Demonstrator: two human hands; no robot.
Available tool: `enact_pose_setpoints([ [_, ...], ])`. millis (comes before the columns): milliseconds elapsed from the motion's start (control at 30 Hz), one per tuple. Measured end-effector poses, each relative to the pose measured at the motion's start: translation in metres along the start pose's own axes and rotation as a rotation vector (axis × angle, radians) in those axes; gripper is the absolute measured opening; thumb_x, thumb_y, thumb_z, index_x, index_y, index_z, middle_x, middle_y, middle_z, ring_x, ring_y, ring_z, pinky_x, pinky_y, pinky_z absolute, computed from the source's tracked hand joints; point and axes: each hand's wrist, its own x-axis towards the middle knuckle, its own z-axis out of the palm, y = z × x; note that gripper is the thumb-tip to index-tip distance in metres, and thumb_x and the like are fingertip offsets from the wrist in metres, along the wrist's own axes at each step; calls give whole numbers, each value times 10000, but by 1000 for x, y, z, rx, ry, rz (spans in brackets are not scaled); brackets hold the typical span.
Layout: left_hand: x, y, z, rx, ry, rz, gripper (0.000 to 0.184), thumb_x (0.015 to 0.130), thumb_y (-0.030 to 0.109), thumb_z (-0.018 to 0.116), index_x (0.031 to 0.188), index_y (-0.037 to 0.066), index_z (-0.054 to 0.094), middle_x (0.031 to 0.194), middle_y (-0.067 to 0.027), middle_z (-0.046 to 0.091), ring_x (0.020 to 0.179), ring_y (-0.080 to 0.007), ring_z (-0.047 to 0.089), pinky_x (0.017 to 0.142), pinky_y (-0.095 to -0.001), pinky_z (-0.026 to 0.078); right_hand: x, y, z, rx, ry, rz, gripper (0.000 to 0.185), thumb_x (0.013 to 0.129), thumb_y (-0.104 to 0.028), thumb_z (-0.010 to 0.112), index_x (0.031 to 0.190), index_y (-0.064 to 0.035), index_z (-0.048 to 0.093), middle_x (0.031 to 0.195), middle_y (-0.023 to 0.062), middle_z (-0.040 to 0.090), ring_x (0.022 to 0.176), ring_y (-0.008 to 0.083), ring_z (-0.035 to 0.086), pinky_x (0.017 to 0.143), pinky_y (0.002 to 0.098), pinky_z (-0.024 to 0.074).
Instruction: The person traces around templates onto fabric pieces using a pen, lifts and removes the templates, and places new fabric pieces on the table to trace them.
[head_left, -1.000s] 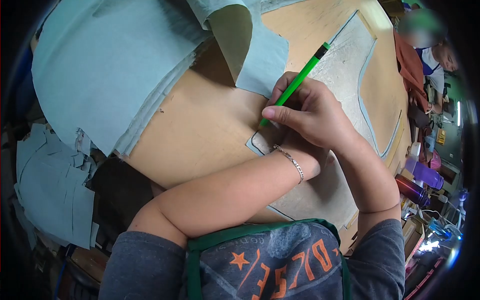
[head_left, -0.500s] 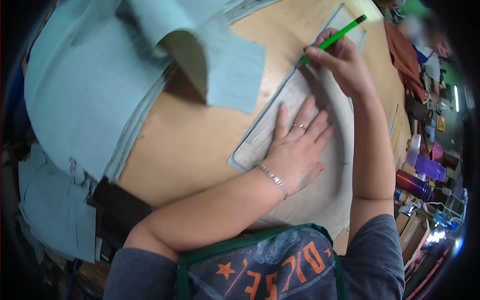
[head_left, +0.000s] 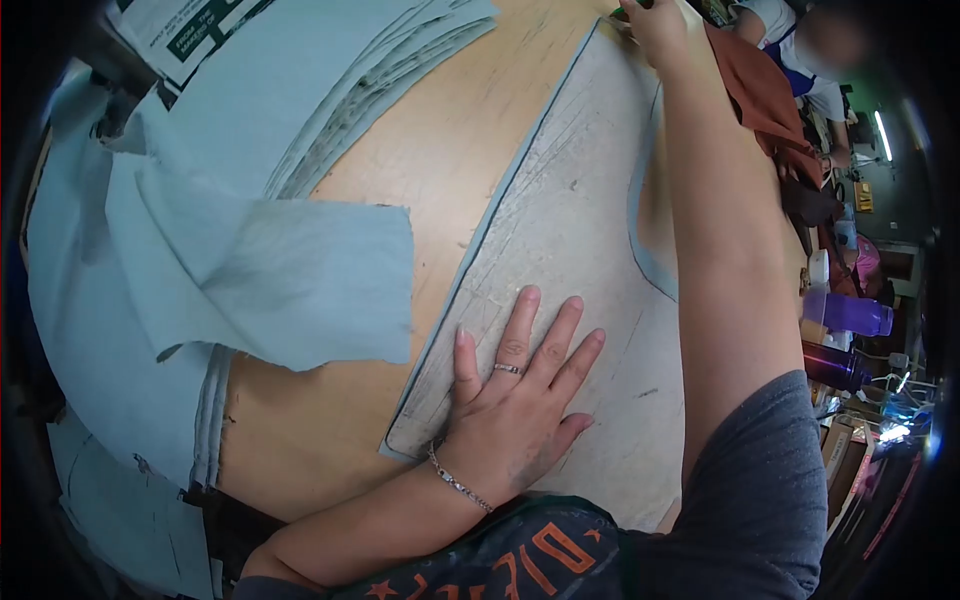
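Observation:
My left hand (head_left: 525, 390) lies flat, fingers spread, on a worn grey pattern template (head_left: 560, 230) with one straight edge and one curved edge. Pale blue material (head_left: 655, 270) shows beneath the template as a narrow border. At the far tip of the template is my right hand (head_left: 655, 30), closed around a green pencil (head_left: 618, 12), most of which is hidden or cut off by the top of the view.
A pale blue sheet (head_left: 310, 270) lies folded over on the wooden table (head_left: 290, 440), with stacked blue sheets (head_left: 390, 90) behind. Brown material (head_left: 755, 90) hangs at the right, near another person (head_left: 790, 50). Purple bottles (head_left: 850, 313) stand at the right.
My right hand has moved up along the template's straight edge to its far tip with the pencil. The view has shifted, and the loose blue sheet has settled flatter on the left.

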Motion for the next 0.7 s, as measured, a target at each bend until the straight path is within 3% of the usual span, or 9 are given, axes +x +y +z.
enact_pose_setpoints([
  [33, 0, 1, 0, 6, -9, 2, 628, 720, 498, 554, 1276, 258, 391, 1393, -24, 233, 1296, -300, 136, 905, -635, 68, 26, 40, 4, -181, 176, -350, 108, 792, -78, 569, 799, -25, 476, 669, 100, 526, 588, 184, 545, 533, 295, 458],
  [133, 0, 0, -3, 32, -16, 10, 627, 730, 503, 541, 1285, 257, 381, 1397, -32, 222, 1297, -309, 127, 902, -642, 69, 15, 56, -9, 198, 229, -229, 207, 795, -159, 609, 865, 13, 519, 786, 64, 583, 672, 120, 573, 563, 211, 455],
  [167, 0, 0, -3, 39, -12, 14, 627, 733, 503, 539, 1287, 256, 378, 1399, -36, 218, 1297, -313, 124, 902, -645, 71, -3, 54, -16, 274, 256, -237, 211, 806, -167, 594, 860, 28, 531, 796, 83, 589, 656, 129, 582, 516, 218, 461],
  [233, -1, 1, -3, 53, -13, 25, 627, 738, 500, 536, 1290, 250, 375, 1399, -46, 215, 1297, -322, 117, 900, -651, 73, -54, 40, -45, 293, 180, -71, 218, 815, -176, 588, 872, 22, 518, 795, 86, 583, 676, 129, 586, 545, 215, 463],
  [300, -2, 2, -4, 68, -15, 31, 626, 743, 494, 534, 1292, 239, 374, 1398, -55, 215, 1297, -332, 108, 899, -659, 72, -93, 52, -76, 433, 156, 38, 226, 804, -192, 605, 835, 18, 529, 701, 66, 578, 588, 112, 541, 504, 225, 412],
  [367, 0, 4, -6, 62, -26, 28, 620, 749, 485, 533, 1290, 226, 376, 1394, -67, 217, 1296, -345, 99, 893, -669, 84, -135, 45, -99, 489, 265, 188, 224, 805, -191, 606, 837, 3, 500, 696, 52, 557, 585, 100, 523, 504, 213, 406],
  [500, 1, 8, -10, 86, -38, 31, 588, 766, 445, 538, 1264, 161, 406, 1377, -87, 238, 1291, -352, 96, 874, -693, 97, -170, 74, -105, 496, 351, 136, 195, 812, -159, 594, 823, -18, 460, 688, 42, 535, 599, 96, 518, 524, 210, 410],
  [600, 9, 14, -19, 89, -45, -12, 521, 787, 369, 546, 1214, 86, 446, 1328, -122, 310, 1263, -348, 188, 929, -626, 151, -171, 77, -99, 482, 365, 78, 180, 819, -135, 580, 813, -21, 440, 681, 50, 533, 609, 99, 526, 543, 216, 424],
  [700, 44, 7, -27, 29, 102, 73, 433, 812, 283, 531, 1160, 31, 477, 1253, -153, 398, 1209, -339, 299, 969, -512, 229, -170, 69, -96, 525, 374, 37, 180, 822, -115, 566, 837, -8, 422, 682, 60, 543, 626, 111, 551, 553, 233, 449],
])
